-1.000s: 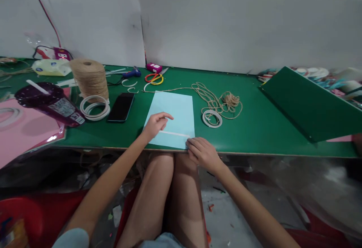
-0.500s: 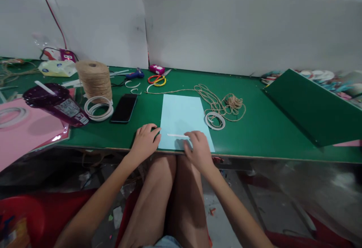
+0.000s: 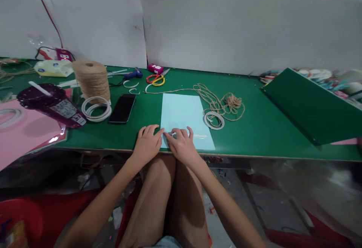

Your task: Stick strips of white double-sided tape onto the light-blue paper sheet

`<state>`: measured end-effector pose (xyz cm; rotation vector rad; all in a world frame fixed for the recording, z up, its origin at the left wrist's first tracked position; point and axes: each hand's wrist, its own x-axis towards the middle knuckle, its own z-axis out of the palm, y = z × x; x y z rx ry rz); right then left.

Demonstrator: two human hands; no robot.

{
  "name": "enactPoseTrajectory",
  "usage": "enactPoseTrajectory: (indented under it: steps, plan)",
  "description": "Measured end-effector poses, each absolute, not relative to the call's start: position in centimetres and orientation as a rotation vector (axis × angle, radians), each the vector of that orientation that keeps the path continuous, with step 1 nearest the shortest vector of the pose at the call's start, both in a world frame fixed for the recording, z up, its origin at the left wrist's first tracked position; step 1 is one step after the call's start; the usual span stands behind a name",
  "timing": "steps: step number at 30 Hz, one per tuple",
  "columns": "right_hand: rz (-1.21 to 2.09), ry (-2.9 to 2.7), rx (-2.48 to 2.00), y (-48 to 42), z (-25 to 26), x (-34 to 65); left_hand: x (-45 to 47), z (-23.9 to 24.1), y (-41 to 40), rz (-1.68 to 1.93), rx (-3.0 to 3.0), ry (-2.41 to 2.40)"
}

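Observation:
A light blue sheet of paper lies flat at the table's front edge. Across its lower part runs a thin white strip, partly covered by my right hand. That hand rests on the sheet with its fingers apart, its index finger stretched toward the sheet's left edge. My left hand lies open beside that edge, fingers spread on the table, and its thumb reaches the paper close to the right index fingertip. Neither hand appears to hold anything. To the right sits a white tape roll.
Loose twine lies behind the tape roll. Left are a phone, more tape rolls, a twine spool and a tilted purple cup. Scissors lie at the back. A dark green board leans at right.
My right hand has slid left along the strip, and its index finger now points toward my left thumb. The strip's right part has come into view. My left hand has barely moved.

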<state>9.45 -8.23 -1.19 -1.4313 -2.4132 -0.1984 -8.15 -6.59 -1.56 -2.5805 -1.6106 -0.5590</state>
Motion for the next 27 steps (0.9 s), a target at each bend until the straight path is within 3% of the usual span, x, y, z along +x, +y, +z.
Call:
enactPoseTrajectory:
  steps: [27]
  plan:
    - [-0.345,-2.182,-1.528,-12.9,-2.0,17.1,-8.0,-1.2,-7.4,-0.557,-2.437,-1.7]
